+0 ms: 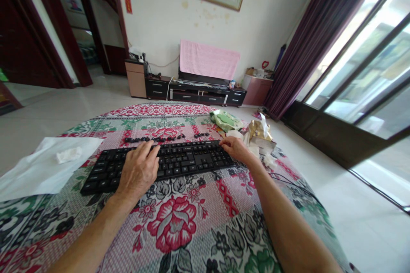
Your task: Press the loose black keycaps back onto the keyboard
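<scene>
A black keyboard (179, 162) lies across a round table covered with a flowered cloth (179, 222). My left hand (138, 169) rests palm down on the keyboard's left half, fingers stretched toward the top rows. My right hand (235, 147) is at the keyboard's far right end, fingers curled over its edge; whether it grips the keyboard is unclear. A row of small loose black keycaps (160, 138) lies on the cloth just behind the keyboard.
A white sheet with a crumpled tissue (48, 164) lies at the table's left. Gold and green wrappers (253, 130) sit at the far right, beside the keyboard cable (288, 181). A low TV cabinet (205, 91) and glass doors stand beyond.
</scene>
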Tool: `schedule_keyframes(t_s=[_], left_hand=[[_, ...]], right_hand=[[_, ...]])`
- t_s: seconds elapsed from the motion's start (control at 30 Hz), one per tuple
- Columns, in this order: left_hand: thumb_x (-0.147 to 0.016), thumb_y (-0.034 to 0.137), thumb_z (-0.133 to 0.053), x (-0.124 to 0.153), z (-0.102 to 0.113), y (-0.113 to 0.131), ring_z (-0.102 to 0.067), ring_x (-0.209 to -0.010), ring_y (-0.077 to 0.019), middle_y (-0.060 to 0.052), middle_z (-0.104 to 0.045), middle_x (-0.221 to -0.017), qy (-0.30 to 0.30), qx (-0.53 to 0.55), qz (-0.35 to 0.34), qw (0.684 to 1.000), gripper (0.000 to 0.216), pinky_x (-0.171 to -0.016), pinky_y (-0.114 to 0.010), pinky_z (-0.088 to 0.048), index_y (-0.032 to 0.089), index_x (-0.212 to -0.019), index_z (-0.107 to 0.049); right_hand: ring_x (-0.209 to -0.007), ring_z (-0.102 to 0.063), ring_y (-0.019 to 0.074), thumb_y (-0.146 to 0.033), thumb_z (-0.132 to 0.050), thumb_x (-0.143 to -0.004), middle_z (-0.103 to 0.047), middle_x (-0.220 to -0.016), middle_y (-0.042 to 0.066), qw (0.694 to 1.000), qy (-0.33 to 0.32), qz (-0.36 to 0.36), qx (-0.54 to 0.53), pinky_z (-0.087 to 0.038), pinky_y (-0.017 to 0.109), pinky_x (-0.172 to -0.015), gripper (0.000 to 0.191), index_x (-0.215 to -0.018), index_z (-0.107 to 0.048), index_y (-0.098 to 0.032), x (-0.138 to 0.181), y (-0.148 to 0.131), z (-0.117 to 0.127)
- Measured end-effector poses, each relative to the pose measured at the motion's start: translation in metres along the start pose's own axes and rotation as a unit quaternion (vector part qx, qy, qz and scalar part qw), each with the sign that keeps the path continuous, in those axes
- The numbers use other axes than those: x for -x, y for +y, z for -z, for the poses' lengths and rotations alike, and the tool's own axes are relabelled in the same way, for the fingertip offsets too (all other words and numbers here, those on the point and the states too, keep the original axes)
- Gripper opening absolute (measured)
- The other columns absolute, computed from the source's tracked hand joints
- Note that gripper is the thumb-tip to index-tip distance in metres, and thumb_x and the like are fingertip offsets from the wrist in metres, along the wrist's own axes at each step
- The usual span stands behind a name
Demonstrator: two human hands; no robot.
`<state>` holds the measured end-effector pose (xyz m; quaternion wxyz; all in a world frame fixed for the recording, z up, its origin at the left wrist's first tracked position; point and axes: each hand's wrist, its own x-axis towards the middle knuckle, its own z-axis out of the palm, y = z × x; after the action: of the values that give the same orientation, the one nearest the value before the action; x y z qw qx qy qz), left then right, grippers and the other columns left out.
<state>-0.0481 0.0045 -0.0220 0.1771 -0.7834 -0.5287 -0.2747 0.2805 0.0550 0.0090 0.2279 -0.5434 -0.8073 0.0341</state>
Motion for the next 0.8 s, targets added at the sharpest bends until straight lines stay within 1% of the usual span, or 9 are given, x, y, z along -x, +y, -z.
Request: schedule_keyframes(t_s=[0.1,0.2,0.33,0.43,0.53,0.63,0.7,0.8], left_hand=[[-0.081,0.026,-0.038,-0.002,0.000,0.013,-0.041,-0.111,-0.0236,-0.011,-0.049,-0.118,-0.010,0.045,-0.064,0.997,0.032,-0.088,-0.039,-0.036,0.015,-0.107,-0.054],[-0.082,0.030,-0.037,-0.001,-0.005,0.019,-0.044,-0.108,-0.0235,-0.010,-0.052,-0.114,-0.030,0.071,-0.095,0.992,0.032,-0.087,-0.039,-0.038,0.016,-0.103,-0.057],[-0.082,0.032,-0.037,0.002,-0.011,0.019,-0.045,-0.107,-0.0240,-0.011,-0.053,-0.113,-0.033,0.079,-0.097,0.992,0.033,-0.086,-0.040,-0.039,0.016,-0.101,-0.058],[-0.082,0.029,-0.037,0.001,-0.011,0.021,-0.045,-0.106,-0.0241,-0.011,-0.053,-0.113,-0.037,0.071,-0.096,0.992,0.032,-0.085,-0.040,-0.040,0.015,-0.100,-0.059],[-0.081,0.024,-0.038,-0.006,-0.009,0.029,-0.046,-0.105,-0.0240,-0.012,-0.053,-0.111,-0.039,0.076,-0.109,0.990,0.029,-0.084,-0.041,-0.040,0.016,-0.099,-0.059],[-0.079,0.023,-0.041,-0.017,-0.009,0.040,-0.046,-0.104,-0.0244,-0.012,-0.053,-0.111,-0.033,0.096,-0.122,0.987,0.027,-0.084,-0.042,-0.040,0.016,-0.096,-0.060],[-0.078,0.023,-0.041,-0.022,-0.011,0.047,-0.046,-0.104,-0.0243,-0.012,-0.053,-0.111,-0.029,0.104,-0.111,0.988,0.026,-0.084,-0.042,-0.040,0.016,-0.095,-0.060],[-0.080,0.023,-0.039,-0.022,-0.018,0.052,-0.046,-0.104,-0.0236,-0.012,-0.053,-0.110,-0.023,0.104,-0.094,0.990,0.027,-0.084,-0.041,-0.041,0.016,-0.097,-0.059]], right_hand=[[-0.068,-0.056,0.0145,-0.010,-0.045,-0.067,-0.064,-0.072,0.003,1.000,-0.007,0.011,0.012,-0.041,0.023,-0.065,0.025,-0.079,-0.066,-0.017,0.000,-0.004,0.002],[-0.071,-0.057,0.0150,-0.009,-0.044,-0.066,-0.065,-0.076,0.003,1.000,-0.015,0.019,0.010,-0.042,0.024,-0.068,0.029,-0.081,-0.067,-0.017,0.001,-0.005,0.003],[-0.075,-0.057,0.0152,-0.007,-0.043,-0.065,-0.066,-0.081,0.003,0.999,-0.030,0.023,-0.007,-0.043,0.025,-0.072,0.033,-0.085,-0.067,-0.018,0.002,-0.001,0.005],[-0.075,-0.057,0.0152,-0.008,-0.044,-0.065,-0.065,-0.080,0.003,0.999,-0.041,0.024,-0.021,-0.044,0.026,-0.071,0.033,-0.085,-0.067,-0.018,0.002,0.002,0.006],[-0.073,-0.057,0.0153,-0.009,-0.045,-0.065,-0.065,-0.078,0.003,0.998,-0.056,0.022,-0.026,-0.045,0.026,-0.069,0.030,-0.083,-0.067,-0.018,0.002,0.004,0.008],[-0.072,-0.057,0.0150,-0.011,-0.046,-0.066,-0.065,-0.079,0.002,0.997,-0.063,0.024,-0.030,-0.045,0.026,-0.068,0.029,-0.085,-0.067,-0.019,0.003,0.006,0.010],[-0.071,-0.057,0.0143,-0.012,-0.047,-0.067,-0.065,-0.079,0.001,0.997,-0.067,0.026,-0.038,-0.045,0.026,-0.067,0.029,-0.086,-0.066,-0.020,0.004,0.007,0.010],[-0.069,-0.057,0.0138,-0.014,-0.049,-0.067,-0.064,-0.079,0.002,0.996,-0.069,0.022,-0.047,-0.045,0.025,-0.065,0.027,-0.087,-0.065,-0.019,0.005,0.008,0.010]])
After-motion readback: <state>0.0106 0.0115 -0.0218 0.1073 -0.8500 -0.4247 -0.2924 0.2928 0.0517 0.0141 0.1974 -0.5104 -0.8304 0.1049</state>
